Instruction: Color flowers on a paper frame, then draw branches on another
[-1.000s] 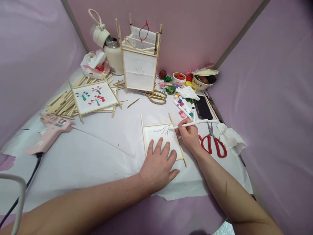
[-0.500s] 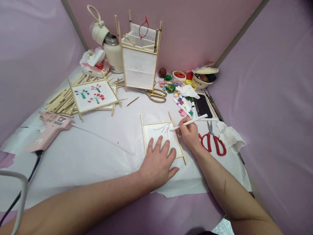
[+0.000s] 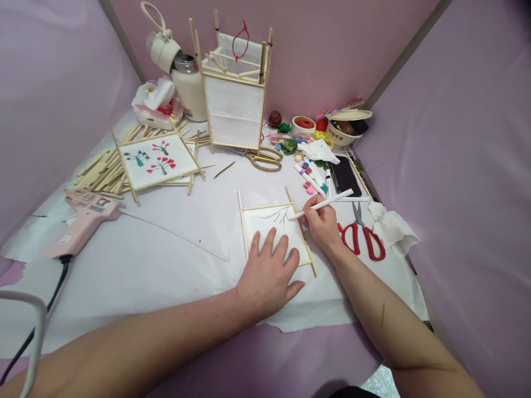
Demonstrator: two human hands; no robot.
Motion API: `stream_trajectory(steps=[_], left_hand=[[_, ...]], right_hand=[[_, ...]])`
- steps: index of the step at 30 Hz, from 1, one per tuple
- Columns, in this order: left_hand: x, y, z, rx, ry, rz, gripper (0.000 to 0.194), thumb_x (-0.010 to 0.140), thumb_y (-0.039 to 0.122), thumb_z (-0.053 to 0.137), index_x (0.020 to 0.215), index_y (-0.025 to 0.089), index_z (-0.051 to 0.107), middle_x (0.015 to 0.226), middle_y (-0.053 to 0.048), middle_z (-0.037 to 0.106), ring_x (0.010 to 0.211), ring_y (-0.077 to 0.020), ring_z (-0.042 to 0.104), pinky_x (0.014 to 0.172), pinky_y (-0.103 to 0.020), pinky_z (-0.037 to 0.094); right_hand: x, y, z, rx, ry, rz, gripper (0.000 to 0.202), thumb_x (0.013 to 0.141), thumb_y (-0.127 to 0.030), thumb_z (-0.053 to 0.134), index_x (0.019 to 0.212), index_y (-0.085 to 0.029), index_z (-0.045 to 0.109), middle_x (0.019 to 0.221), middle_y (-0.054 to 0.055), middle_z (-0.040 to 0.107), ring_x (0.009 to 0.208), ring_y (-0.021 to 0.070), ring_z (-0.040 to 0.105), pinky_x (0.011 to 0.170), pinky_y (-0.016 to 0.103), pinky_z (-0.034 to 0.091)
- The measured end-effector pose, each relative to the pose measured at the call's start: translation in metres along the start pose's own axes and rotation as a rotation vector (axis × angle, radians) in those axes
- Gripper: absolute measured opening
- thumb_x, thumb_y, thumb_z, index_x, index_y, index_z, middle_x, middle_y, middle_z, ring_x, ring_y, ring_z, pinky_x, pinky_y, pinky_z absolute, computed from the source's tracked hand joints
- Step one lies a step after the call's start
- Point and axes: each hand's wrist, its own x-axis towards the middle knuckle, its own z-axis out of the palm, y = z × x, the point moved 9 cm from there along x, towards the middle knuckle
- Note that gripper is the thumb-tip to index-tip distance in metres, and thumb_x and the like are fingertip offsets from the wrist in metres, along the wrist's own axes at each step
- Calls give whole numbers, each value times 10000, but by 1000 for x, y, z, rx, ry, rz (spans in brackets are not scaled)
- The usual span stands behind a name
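A small panel of white sheet in a thin wooden stick frame [image 3: 257,221] lies on the covered table in front of me. Dark branch-like lines [image 3: 279,214] are drawn across its upper part. My left hand [image 3: 271,273] rests on the panel's lower part, fingers spread and flat. In my right hand [image 3: 321,221] is a white marker pen [image 3: 332,203], pinched between thumb and fingers. Its tip is at the drawing's right end, close to the frame's right stick. Just right of that hand lie red-handled scissors [image 3: 365,235].
A white stick lantern [image 3: 234,113] stands at the back beside a cream bottle [image 3: 188,91]. Gold scissors [image 3: 265,158] lie before it. At left are a flower-painted panel [image 3: 160,160] on loose sticks and a pink glue gun [image 3: 89,218]. Markers [image 3: 307,178] and a phone [image 3: 345,177] lie at right.
The whole view has shifted slightly. Both hands stay in nearly the same place on the panel, with the pen tip still at the right end of the drawn lines.
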Motion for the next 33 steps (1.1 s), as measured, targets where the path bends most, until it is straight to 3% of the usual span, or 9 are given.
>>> stream_trajectory(steps=[10, 21, 26, 33], left_hand=[[0, 1, -1, -7, -12, 0, 562, 916, 560, 477, 1310, 163, 534, 1439, -195, 475, 1401, -466, 291, 1104, -686, 222], [0, 1, -2, -9, -4, -10, 557, 915, 556, 483, 1306, 164, 534, 1435, -189, 478, 1401, -456, 296, 1109, -678, 221], [-1, 1, -4, -12, 10, -11, 551, 904, 557, 505, 1295, 170, 542, 1431, -183, 483, 1398, -449, 304, 1110, -670, 230], [0, -1, -6, -51, -10, -43, 566, 896, 585, 515, 1275, 166, 558, 1433, -178, 481, 1408, -434, 296, 1119, -657, 229]], right_hand=[[-1, -3, -4, -36, 11, -5, 129, 761, -182, 477, 642, -232, 466, 509, -56, 432, 505, 125, 412, 513, 274, 332], [-5, -14, -7, 81, 108, -60, 101, 843, -273, 558, 759, -225, 531, 600, -51, 526, 574, 122, 482, 587, 262, 392], [-5, -19, -5, 115, 123, -6, 136, 841, -349, 606, 854, -216, 585, 680, -31, 576, 613, 127, 502, 623, 267, 412], [-26, -15, -14, 197, 158, 108, 116, 830, -326, 613, 895, -229, 612, 744, -17, 624, 698, 134, 562, 707, 271, 460]])
